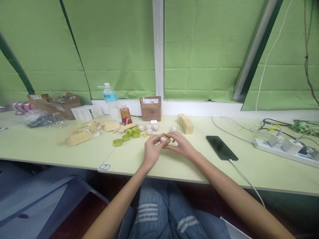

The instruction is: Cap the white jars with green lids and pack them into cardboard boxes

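My left hand (151, 149) and my right hand (180, 144) meet over the pale green table (74, 149), fingers pinched around one small white earbud case with a yellow-green piece (164, 138). Both hands grip it just above the tabletop. Behind them lie several green silicone covers (126, 136), several small white cases (149, 128) and a little yellow ring (144, 135). Small tan boxes (186, 124) stand just behind my right hand.
A black phone (221, 147) on a white cable lies to the right, with a power strip (284, 147) and tangled cables beyond. A water bottle (111, 99), a small red-labelled bottle (126, 115), a cardboard box (151, 108) and flat kraft packaging (81, 136) sit at the left and back.
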Available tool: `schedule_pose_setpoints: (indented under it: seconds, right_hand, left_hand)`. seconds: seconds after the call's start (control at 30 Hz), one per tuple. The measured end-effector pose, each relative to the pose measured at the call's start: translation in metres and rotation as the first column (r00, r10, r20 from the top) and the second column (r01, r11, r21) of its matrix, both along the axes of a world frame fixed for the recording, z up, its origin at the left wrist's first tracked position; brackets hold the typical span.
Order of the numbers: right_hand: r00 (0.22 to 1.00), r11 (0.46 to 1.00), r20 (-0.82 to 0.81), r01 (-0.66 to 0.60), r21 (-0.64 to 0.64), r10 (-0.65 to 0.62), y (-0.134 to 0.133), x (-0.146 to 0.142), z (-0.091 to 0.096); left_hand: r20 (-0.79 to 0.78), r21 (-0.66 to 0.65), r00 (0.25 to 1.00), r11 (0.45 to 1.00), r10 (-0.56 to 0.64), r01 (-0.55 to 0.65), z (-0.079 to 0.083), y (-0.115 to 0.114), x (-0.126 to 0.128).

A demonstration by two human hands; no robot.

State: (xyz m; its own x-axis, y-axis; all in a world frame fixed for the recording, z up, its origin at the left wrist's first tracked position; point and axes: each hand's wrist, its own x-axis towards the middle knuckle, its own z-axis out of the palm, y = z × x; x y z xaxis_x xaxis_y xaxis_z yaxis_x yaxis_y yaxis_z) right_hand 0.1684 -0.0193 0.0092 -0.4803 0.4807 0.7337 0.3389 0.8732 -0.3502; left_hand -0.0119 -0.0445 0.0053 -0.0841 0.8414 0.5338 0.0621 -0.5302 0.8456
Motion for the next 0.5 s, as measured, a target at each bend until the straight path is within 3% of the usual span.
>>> schedule_pose_setpoints:
  seconds: [0.23,0.4,0.5]
  right_hand:
    - [0.988,0.996,-0.139,-0.080,-0.050,0.073,-0.007,-0.009,0.004]
    - [0.988,0.999,-0.155,-0.026,-0.021,0.022,-0.005,-0.013,0.003]
    - [0.988,1.000,-0.154,-0.007,-0.012,0.005,-0.003,-0.015,0.000]
  left_hand:
    - [0.035,-0.071,0.999,0.997,0.029,-0.026,0.010,-0.001,-0.005]
    - [0.013,-0.053,0.994,0.992,0.113,-0.112,0.011,-0.007,0.000]
    - [0.002,-0.002,0.995,0.995,0.102,-0.102,0.007,-0.008,0.005]
